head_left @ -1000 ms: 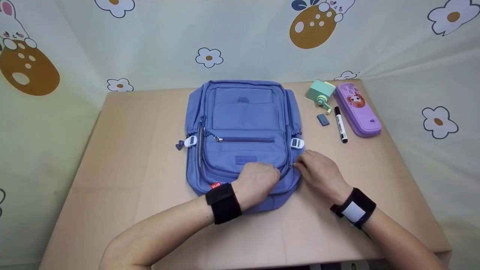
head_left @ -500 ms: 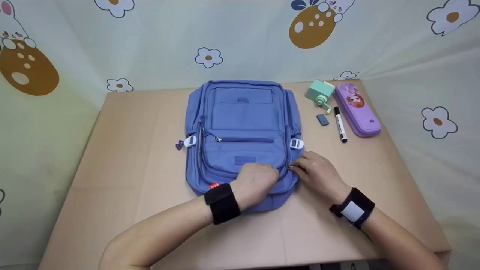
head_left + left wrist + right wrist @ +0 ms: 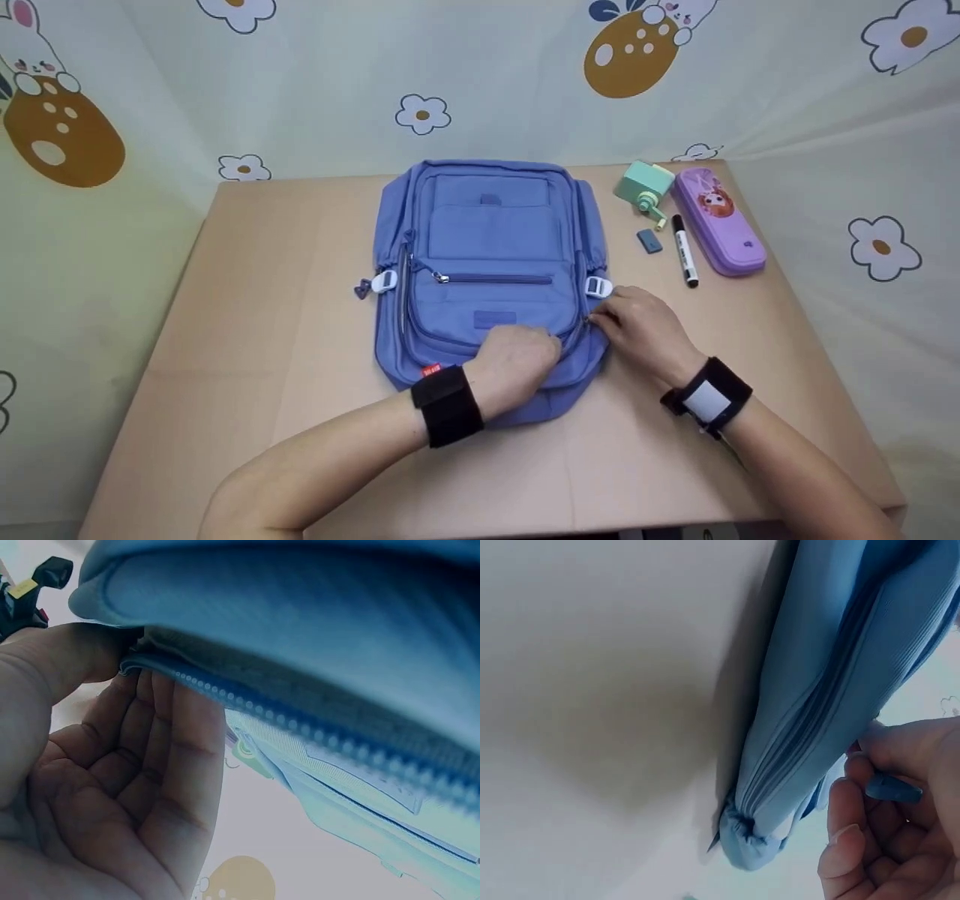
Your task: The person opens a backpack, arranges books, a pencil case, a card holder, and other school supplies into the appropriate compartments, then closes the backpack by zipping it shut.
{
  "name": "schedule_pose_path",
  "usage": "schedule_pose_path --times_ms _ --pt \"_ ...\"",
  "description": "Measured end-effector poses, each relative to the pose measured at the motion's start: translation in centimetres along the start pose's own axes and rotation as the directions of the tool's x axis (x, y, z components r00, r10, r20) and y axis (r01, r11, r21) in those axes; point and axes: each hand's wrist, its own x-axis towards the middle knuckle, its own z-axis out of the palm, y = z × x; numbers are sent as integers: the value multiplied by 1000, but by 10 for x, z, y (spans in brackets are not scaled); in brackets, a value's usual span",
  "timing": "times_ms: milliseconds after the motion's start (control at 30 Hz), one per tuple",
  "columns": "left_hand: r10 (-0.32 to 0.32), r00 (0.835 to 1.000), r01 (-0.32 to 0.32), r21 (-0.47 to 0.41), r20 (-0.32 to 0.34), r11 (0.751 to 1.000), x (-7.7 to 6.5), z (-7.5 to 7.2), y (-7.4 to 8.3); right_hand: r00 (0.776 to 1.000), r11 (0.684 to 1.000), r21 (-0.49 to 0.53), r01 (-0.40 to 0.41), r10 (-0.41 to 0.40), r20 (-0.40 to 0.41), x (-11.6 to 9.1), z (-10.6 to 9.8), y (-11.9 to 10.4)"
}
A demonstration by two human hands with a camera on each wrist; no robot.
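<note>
A blue backpack (image 3: pixel 491 232) lies on its back on the table, front pockets facing up. My left hand (image 3: pixel 517 367) grips the lower right of its front; in the left wrist view, thumb and fingers pinch the zipper edge (image 3: pixel 300 727) of a gaping compartment. At the bag's right side, just below the white buckle (image 3: pixel 598 287), my right hand (image 3: pixel 649 330) pinches a zipper pull. The blue tab of that zipper pull (image 3: pixel 892 789) shows among the curled fingers in the right wrist view. The slider itself is mostly hidden by the fingertips.
Right of the backpack lie a green crank pencil sharpener (image 3: pixel 645 186), a small dark blue eraser (image 3: pixel 649 241), a black-and-white marker (image 3: pixel 685 251) and a purple pencil case (image 3: pixel 720 221). Patterned curtains (image 3: pixel 315 82) stand along the table's back and sides.
My right hand first shifts slightly down and left with the zipper pull, then up along the bag's right side. The left hand keeps its grip in place.
</note>
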Motion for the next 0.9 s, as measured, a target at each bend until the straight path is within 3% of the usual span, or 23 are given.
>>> schedule_pose_path --times_ms 200,500,900 --pt "2 1000 -3 -16 -17 1000 -1 2 -1 999 1000 -4 -30 30 -20 12 0 8" --pt "-5 1000 5 -19 7 1000 -1 0 -1 999 999 -16 -35 35 0 24 -2 8" --pt "-2 1000 3 -31 13 1000 2 3 0 1000 1000 -9 -25 25 1 16 -4 10"
